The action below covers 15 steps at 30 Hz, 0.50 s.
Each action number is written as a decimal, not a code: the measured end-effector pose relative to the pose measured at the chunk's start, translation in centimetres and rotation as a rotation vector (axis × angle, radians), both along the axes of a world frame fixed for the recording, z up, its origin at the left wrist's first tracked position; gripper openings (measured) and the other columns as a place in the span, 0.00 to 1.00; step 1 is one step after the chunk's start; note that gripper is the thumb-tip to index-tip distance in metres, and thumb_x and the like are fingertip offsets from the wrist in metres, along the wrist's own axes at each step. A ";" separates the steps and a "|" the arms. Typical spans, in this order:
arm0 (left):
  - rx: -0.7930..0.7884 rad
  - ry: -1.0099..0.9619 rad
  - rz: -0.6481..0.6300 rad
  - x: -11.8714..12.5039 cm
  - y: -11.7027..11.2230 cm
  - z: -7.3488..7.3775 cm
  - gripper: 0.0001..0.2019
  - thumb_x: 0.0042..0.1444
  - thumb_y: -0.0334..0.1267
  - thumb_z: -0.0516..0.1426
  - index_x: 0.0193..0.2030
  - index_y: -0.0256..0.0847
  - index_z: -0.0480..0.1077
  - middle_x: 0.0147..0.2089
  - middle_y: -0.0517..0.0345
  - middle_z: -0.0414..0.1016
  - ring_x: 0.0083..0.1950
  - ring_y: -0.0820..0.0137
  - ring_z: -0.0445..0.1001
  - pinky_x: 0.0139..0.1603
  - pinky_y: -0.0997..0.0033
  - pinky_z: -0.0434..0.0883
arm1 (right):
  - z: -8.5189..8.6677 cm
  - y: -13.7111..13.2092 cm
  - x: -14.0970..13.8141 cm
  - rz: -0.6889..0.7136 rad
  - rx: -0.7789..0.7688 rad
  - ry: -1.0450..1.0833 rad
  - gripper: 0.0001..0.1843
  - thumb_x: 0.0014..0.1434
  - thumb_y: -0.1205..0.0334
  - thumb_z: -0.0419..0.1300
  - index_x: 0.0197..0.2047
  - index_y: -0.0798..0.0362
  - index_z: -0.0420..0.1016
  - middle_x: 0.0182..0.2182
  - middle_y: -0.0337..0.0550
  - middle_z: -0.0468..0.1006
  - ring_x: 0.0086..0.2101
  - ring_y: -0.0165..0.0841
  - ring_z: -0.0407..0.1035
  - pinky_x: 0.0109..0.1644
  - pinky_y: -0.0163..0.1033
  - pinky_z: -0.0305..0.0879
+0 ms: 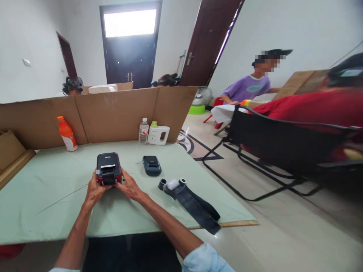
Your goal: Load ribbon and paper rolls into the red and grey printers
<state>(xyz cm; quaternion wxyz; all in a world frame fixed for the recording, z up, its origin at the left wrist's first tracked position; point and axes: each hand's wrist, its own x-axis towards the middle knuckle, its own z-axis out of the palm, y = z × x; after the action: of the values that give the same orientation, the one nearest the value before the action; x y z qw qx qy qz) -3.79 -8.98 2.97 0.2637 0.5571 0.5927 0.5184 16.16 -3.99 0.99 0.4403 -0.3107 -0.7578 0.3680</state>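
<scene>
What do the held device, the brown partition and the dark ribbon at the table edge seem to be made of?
Held device: probably hard plastic; smooth black top with a soft sheen, red lower side.
Brown partition: likely cardboard; matte, with straight fold lines.
Dark ribbon: perhaps plastic film or coated fabric, I can't tell which; flat, thin-looking lengths, mostly dull.

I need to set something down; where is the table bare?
Bare table lies between the orange bottle and the thin dark line left of the left hand. Right of the held device, it is crowded: a smaller device and rolls with dark ribbon.
</scene>
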 end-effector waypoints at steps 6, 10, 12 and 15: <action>-0.031 0.055 -0.070 4.4 1.8 -0.7 0.48 0.40 0.40 0.75 0.69 0.43 0.62 0.54 0.52 0.83 0.54 0.56 0.83 0.56 0.56 0.78 | -2.1 1.2 3.9 -0.087 -0.033 0.027 0.34 0.61 0.53 0.67 0.68 0.48 0.67 0.58 0.49 0.79 0.54 0.45 0.75 0.60 0.52 0.73; -0.029 0.105 -0.100 5.0 2.1 -1.3 0.47 0.44 0.41 0.73 0.71 0.43 0.60 0.57 0.51 0.81 0.55 0.56 0.82 0.56 0.57 0.77 | -3.4 1.7 4.5 -0.131 0.026 0.041 0.39 0.62 0.46 0.68 0.72 0.47 0.63 0.63 0.52 0.76 0.61 0.49 0.72 0.66 0.56 0.68; -0.030 0.139 -0.136 4.7 2.0 -1.1 0.46 0.47 0.44 0.71 0.71 0.43 0.60 0.58 0.50 0.81 0.56 0.55 0.81 0.57 0.56 0.77 | -4.1 1.9 4.5 -0.149 0.065 0.048 0.43 0.62 0.43 0.68 0.74 0.48 0.61 0.65 0.53 0.73 0.64 0.51 0.69 0.68 0.57 0.66; -0.044 0.212 -0.201 3.5 2.1 -0.3 0.44 0.51 0.46 0.69 0.73 0.42 0.58 0.60 0.48 0.79 0.57 0.55 0.80 0.58 0.55 0.76 | -5.0 2.2 4.3 -0.174 0.093 0.058 0.46 0.62 0.42 0.68 0.76 0.49 0.58 0.67 0.55 0.72 0.65 0.52 0.67 0.68 0.57 0.66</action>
<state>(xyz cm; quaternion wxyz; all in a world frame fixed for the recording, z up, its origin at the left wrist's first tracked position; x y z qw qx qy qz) -0.26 -6.86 2.66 0.2623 0.6596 0.5696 0.4145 20.41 -1.81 -4.04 0.5064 -0.3436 -0.7311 0.3016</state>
